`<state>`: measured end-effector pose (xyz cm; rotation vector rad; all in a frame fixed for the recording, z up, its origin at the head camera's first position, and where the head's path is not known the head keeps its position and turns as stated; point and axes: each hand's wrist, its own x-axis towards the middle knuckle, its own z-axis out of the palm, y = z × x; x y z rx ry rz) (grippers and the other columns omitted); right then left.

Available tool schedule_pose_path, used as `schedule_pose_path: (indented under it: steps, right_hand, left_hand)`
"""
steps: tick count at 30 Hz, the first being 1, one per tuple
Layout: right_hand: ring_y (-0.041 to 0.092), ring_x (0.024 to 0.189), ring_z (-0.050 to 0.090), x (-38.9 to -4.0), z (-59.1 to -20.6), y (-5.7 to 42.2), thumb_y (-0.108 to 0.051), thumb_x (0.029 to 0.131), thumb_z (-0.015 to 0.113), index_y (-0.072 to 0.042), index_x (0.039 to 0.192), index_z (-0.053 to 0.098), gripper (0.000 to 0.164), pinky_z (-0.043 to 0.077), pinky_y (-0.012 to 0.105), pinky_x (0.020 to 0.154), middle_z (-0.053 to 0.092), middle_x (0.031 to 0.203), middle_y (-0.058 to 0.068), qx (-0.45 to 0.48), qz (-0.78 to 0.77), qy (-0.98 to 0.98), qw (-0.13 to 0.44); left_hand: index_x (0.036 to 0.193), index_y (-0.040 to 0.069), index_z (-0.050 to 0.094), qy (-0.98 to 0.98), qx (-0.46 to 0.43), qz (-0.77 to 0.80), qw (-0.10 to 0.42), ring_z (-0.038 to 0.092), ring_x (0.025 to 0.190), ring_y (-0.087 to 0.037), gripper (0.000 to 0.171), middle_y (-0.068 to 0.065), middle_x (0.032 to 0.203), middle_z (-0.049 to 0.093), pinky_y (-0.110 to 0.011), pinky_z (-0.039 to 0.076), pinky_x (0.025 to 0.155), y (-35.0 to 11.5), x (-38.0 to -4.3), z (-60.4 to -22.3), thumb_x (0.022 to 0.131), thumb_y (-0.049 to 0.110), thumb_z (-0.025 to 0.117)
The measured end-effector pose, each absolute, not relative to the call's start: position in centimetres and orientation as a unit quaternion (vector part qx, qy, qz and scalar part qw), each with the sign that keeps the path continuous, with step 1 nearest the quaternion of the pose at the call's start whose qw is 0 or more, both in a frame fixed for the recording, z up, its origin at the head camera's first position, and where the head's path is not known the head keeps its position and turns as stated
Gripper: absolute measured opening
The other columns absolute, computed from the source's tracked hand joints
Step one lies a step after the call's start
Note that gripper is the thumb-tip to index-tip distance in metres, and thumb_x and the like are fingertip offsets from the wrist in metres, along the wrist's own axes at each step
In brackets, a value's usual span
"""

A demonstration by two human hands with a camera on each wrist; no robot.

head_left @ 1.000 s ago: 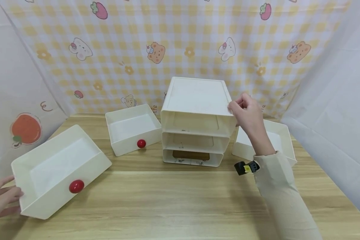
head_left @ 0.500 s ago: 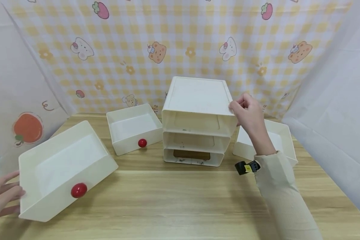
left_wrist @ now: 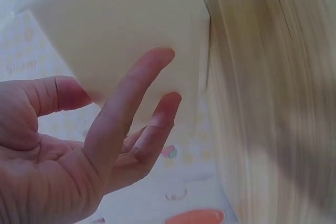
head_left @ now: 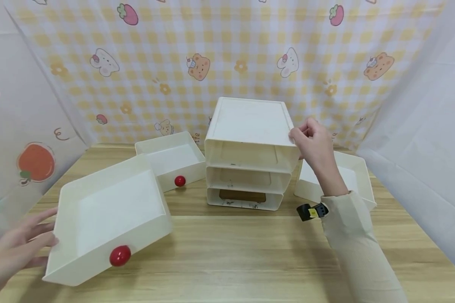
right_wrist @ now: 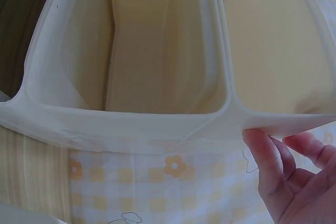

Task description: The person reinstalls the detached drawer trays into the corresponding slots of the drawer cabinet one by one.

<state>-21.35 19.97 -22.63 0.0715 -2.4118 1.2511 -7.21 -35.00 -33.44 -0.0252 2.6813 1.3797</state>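
Note:
In the head view my left hand (head_left: 20, 250) holds a white drawer (head_left: 113, 212) by its left end, with the drawer tilted and raised off the table. A round red knob (head_left: 120, 256) sits on the drawer's front. The left wrist view shows the thumb at the drawer's edge and the fingers against its outer wall (left_wrist: 131, 19). My right hand (head_left: 313, 141) pinches the top right front corner of a white drawer cabinet (head_left: 251, 122). Its three slots face forward without drawers in them. From the right wrist, the fingertips lie along the cabinet's side wall (right_wrist: 121, 127).
A second white drawer (head_left: 170, 162) with a red knob stands left of the cabinet, partly behind the held one. Another white drawer (head_left: 348, 170) lies right of the cabinet, partly hidden by my right forearm. A checked cloth (head_left: 242, 42) hangs behind the wooden table (head_left: 227, 252).
The left hand has carried the drawer to the right, so that it now overlaps the drawer behind it. My right hand and the cabinet have stayed in place.

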Motion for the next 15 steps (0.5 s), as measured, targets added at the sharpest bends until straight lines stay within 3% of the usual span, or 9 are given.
schedule_pose_path:
  steps: [3, 15]
  right_hand:
    - [0.017, 0.062, 0.05, -21.3, -22.6, 19.9, -0.025, 0.084, 0.05, -0.012, 0.08, 0.051, 0.013, 0.052, 0.034, 0.049, 0.051, 0.065, -0.003, 0.026, 0.45, -0.867, 0.21]
    - [0.017, 0.064, 0.05, -21.4, -22.6, 19.9, -0.025, 0.084, 0.051, -0.011, 0.081, 0.052, 0.014, 0.054, 0.037, 0.051, 0.05, 0.067, -0.001, 0.019, 0.45, -0.868, 0.21]
  left_hand:
    - [0.136, 0.044, 0.018, 0.878, 0.013, 0.472, 0.073, 0.057, 0.087, 0.009, 0.063, 0.039, 0.103, 0.04, -0.034, 0.057, 0.063, -34.4, -7.3, -33.7, 0.095, 0.003, 0.043]
    - [0.14, 0.041, 0.02, 0.866, 0.093, 0.482, 0.093, 0.059, 0.094, 0.004, 0.062, 0.034, 0.115, 0.047, -0.03, 0.056, 0.065, -32.0, -7.2, -33.5, 0.097, 0.001, 0.039]
